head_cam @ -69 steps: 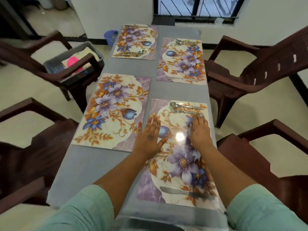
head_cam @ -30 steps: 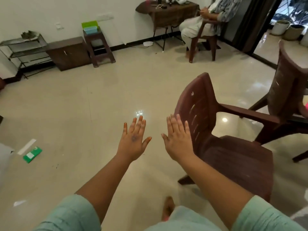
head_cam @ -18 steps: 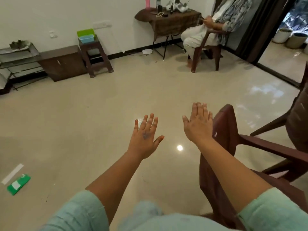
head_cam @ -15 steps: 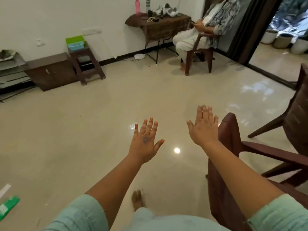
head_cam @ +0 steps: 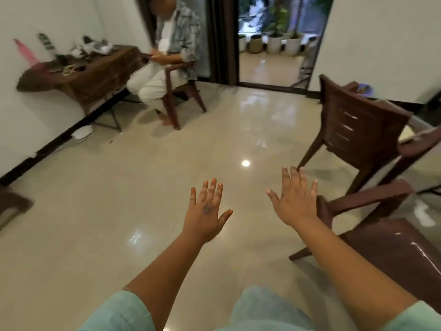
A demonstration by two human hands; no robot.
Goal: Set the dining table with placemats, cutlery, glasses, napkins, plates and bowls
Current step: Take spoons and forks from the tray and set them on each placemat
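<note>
Glossy beige floor (head_cam: 119,211) fills the view, with brown chairs (head_cam: 358,130) at the right and a seated person (head_cam: 167,56) by a cluttered side table (head_cam: 90,70); no dining worktop or setting shows. Left hand (head_cam: 206,215) and right hand (head_cam: 294,201) hover with each grip spread and holding nothing. This looks like a walk to fetch more items; where they lie is out of view, and the far objects are blurred.

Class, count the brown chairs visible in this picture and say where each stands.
3: one under the seated person at the back, one empty chair at right, one nearest chair by the right hand. The brown shape at the left edge is unclear.
</note>
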